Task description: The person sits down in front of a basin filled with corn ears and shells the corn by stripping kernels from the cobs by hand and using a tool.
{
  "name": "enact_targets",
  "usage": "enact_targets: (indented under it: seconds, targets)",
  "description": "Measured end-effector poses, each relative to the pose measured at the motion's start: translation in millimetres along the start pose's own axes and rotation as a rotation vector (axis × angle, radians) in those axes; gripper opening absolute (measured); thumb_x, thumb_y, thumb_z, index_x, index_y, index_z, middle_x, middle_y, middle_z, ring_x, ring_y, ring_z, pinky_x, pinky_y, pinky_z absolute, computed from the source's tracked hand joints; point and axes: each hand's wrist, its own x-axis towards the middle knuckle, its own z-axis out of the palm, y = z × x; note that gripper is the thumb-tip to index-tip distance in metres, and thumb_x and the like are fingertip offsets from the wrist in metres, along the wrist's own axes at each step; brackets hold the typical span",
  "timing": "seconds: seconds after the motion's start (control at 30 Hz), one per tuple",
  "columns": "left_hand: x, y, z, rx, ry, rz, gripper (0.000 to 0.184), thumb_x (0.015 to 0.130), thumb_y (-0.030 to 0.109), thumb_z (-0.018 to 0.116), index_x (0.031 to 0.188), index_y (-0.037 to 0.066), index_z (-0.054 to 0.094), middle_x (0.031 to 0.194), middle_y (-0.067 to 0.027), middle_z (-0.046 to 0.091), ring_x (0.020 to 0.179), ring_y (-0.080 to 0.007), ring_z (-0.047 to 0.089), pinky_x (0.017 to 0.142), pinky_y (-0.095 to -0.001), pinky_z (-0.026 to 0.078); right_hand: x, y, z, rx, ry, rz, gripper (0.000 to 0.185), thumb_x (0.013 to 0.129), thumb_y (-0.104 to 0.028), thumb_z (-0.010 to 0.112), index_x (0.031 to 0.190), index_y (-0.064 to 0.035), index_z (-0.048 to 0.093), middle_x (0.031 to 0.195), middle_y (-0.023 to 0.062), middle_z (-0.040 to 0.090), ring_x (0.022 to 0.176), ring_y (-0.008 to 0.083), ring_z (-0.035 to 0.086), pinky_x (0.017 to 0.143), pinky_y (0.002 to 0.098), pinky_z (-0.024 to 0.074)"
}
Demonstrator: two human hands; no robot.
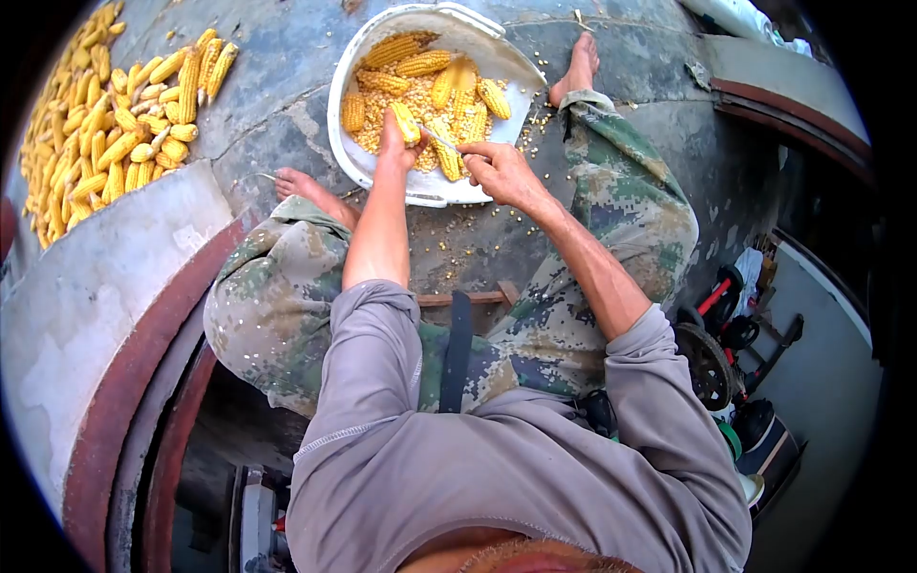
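My left hand [394, 145] is closed around a yellow corn cob [405, 122] above the white basin [350, 153]. From the right, my right hand [506, 176] grips a thin metal tool that looks like a screwdriver [440, 140], its shaft pointing toward that cob. The handle is hidden in my fingers, and I cannot tell whether the tip touches the cob. Loose kernels [420, 94] and several more cobs [423, 63] lie in the basin below my hands.
A big pile of corn cobs [95, 143] lies on the ground at the left, by a concrete ledge [115, 258]. Kernels are scattered on the floor around the basin, between my bare feet [579, 69]. Wheeled equipment [707, 363] stands at the right.
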Motion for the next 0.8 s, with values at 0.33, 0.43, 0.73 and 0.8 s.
enact_targets:
  seconds: [0.33,0.43,0.73,0.8]
  targets:
    - [7,-15,12,-0.044,0.022,0.057,0.063,0.101,0.065,0.030,0.108,0.008,0.053,0.077,-0.0113,0.062,0.062,-0.0233,0.060,0.054,-0.0385,0.052,4,3,38,-0.122,0.142,-0.175,0.035,0.091,-0.015,0.051,0.118,-0.0025,0.069,0.098,0.0304,0.068,0.094,0.0452,0.068,0.088,0.0496,0.0538]
    - [10,-15,16,-0.078,0.057,0.045,0.063,0.102,0.063,0.031,0.106,0.004,0.052,0.073,-0.0133,0.060,0.056,-0.0242,0.058,0.048,-0.0378,0.050,17,-2,41,-0.120,0.170,-0.242,0.034,0.090,-0.014,0.051,0.115,-0.0017,0.070,0.095,0.0308,0.068,0.090,0.0455,0.069,0.085,0.0499,0.0546]
    - [4,-11,24,-0.099,0.060,0.014,0.064,0.103,0.061,0.030,0.101,0.001,0.051,0.069,-0.0134,0.057,0.053,-0.0247,0.055,0.045,-0.0382,0.048,24,-4,50,-0.219,0.178,-0.175,0.033,0.091,-0.014,0.053,0.116,-0.0021,0.070,0.100,0.0301,0.068,0.094,0.0442,0.069,0.086,0.0470,0.0543]
    - [7,-10,25,-0.113,0.052,0.035,0.064,0.103,0.061,0.029,0.100,0.001,0.051,0.068,-0.0134,0.056,0.052,-0.0247,0.055,0.044,-0.0385,0.048,36,-5,56,-0.160,0.198,-0.216,0.031,0.090,-0.013,0.051,0.110,-0.0022,0.072,0.093,0.0315,0.067,0.089,0.0471,0.068,0.085,0.0529,0.0534]
